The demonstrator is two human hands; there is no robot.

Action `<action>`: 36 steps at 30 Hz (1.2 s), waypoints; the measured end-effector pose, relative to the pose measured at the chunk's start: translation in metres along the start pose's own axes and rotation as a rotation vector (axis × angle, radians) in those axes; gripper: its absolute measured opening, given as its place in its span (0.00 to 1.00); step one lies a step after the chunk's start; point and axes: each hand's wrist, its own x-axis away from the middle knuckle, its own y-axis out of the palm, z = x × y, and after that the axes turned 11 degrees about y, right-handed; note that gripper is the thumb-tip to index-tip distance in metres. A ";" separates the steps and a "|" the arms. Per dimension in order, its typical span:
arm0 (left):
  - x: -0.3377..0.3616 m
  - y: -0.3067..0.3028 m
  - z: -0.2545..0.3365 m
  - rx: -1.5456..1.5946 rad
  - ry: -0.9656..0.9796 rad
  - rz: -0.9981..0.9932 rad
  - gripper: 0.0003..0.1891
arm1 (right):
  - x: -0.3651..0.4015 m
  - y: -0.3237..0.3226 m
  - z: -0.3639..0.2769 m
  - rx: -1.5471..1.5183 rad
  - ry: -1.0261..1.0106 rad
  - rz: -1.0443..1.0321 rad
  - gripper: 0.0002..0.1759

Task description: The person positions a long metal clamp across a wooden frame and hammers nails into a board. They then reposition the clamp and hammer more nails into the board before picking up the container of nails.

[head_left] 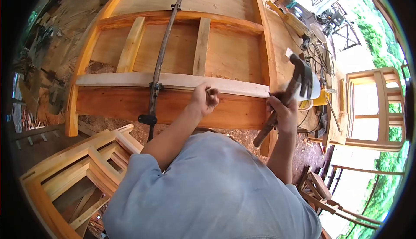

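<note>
A large wooden frame [229, 109] with rails and panels lies in front of me. Along its near rail runs a pale wooden strip [182, 82]. My left hand [205, 99] is at the strip's near edge, fingers curled; whatever they may hold is too small to make out. In my right hand [284, 109] is a hammer [302, 76], gripped by its handle near the strip's right end, with the head raised above the frame's right side. A long metal bar clamp [161, 57] crosses the frame and the strip, left of my left hand.
Another wooden frame [65, 171] stands at the lower left. Power tools, cables and a yellow object [321, 98] are on a bench [338, 126] at the right. A further frame [381, 109] stands beyond it. Wood shavings cover the floor.
</note>
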 end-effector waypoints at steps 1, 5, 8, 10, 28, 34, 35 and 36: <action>0.003 -0.004 -0.003 -0.035 -0.072 0.068 0.16 | 0.004 -0.010 0.005 0.014 -0.028 0.028 0.05; 0.007 -0.029 -0.005 -0.197 -0.139 0.051 0.22 | 0.027 -0.035 0.022 0.080 -0.036 0.147 0.05; 0.004 -0.033 -0.009 -0.297 -0.091 0.046 0.29 | 0.043 -0.045 0.046 0.059 -0.010 0.125 0.06; -0.003 -0.047 -0.010 -0.311 -0.108 -0.047 0.30 | 0.052 -0.042 0.064 0.034 -0.019 0.132 0.06; 0.014 -0.030 0.003 -2.231 0.798 -0.125 0.11 | 0.076 -0.022 0.114 0.014 0.144 0.127 0.07; 0.001 -0.050 0.001 -2.050 0.766 -0.213 0.07 | 0.068 -0.018 0.110 -0.050 0.171 0.001 0.08; -0.002 -0.064 0.008 -2.050 0.783 -0.201 0.07 | 0.067 -0.018 0.105 0.004 0.171 -0.022 0.08; -0.002 -0.083 0.017 -1.192 0.452 -0.318 0.04 | 0.064 -0.016 0.104 -0.002 0.159 -0.028 0.08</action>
